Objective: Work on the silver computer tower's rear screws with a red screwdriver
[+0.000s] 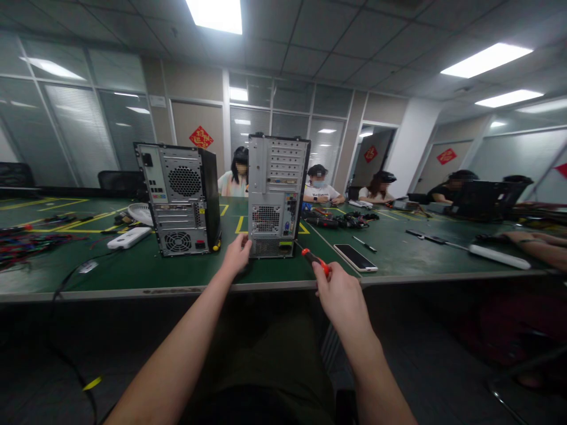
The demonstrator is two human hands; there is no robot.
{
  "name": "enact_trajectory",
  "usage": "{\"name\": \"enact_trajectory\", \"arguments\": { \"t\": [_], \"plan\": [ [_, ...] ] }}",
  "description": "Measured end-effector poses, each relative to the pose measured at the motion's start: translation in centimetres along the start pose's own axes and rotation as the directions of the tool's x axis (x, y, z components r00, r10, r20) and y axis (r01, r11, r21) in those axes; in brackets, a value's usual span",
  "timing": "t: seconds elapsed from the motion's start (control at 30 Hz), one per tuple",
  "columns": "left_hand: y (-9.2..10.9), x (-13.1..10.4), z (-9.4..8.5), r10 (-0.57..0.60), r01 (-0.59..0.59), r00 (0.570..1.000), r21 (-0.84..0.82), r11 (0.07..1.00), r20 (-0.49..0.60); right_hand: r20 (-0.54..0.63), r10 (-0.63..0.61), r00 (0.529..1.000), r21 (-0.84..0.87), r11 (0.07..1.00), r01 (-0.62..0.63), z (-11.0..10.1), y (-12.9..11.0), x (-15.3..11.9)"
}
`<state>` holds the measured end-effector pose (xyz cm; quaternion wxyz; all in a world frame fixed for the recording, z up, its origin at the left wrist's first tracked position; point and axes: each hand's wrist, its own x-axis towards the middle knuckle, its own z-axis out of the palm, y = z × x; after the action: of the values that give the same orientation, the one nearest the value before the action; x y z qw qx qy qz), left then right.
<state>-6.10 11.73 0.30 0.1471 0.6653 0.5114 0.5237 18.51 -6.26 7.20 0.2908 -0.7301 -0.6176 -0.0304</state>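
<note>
A silver computer case (pixel 271 195) stands upright on the green table, its back panel facing me. My left hand (pixel 238 254) is at its lower left edge, fingers close together against the side; the fingertips are partly hidden. In my right hand (pixel 339 289) is a red and black screwdriver (pixel 315 260), its shaft pointing up and left toward the case's lower right corner. Whether the tip touches the case is too small to tell. Left of this case stands a second computer case (pixel 177 200) with a black side panel.
A phone (pixel 355 258) and a pen-like tool (pixel 364 244) lie right of the screwdriver. Bundled cables (pixel 341 219) lie behind them. A white power strip (pixel 128 238) is at the left, near loose wires (pixel 31 248). Several people sit around the table (pixel 230 280).
</note>
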Motion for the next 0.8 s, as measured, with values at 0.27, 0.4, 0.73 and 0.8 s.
{"name": "enact_trajectory", "arguments": {
  "t": [0.27,0.4,0.73,0.8],
  "plan": [
    [-0.3,0.1,-0.02,-0.001,0.001,1.0,0.005,1.0,0.009,-0.07,-0.158,0.985,-0.053,0.986,0.155,0.4,0.59,-0.3],
    [-0.24,0.09,-0.04,0.0,0.0,1.0,-0.001,1.0,0.011,-0.047,-0.096,0.994,-0.036,0.995,0.094,0.36,0.33,-0.3],
    [-0.08,0.08,0.02,0.015,-0.015,1.0,-0.015,1.0,-0.013,-0.008,0.004,1.0,-0.126,0.992,-0.005,0.23,-0.24,0.04],
    [-0.09,0.06,0.0,0.02,-0.02,1.0,-0.013,1.0,-0.009,-0.036,-0.046,0.998,-0.132,0.99,0.041,0.29,-0.13,-0.14]
  ]
}}
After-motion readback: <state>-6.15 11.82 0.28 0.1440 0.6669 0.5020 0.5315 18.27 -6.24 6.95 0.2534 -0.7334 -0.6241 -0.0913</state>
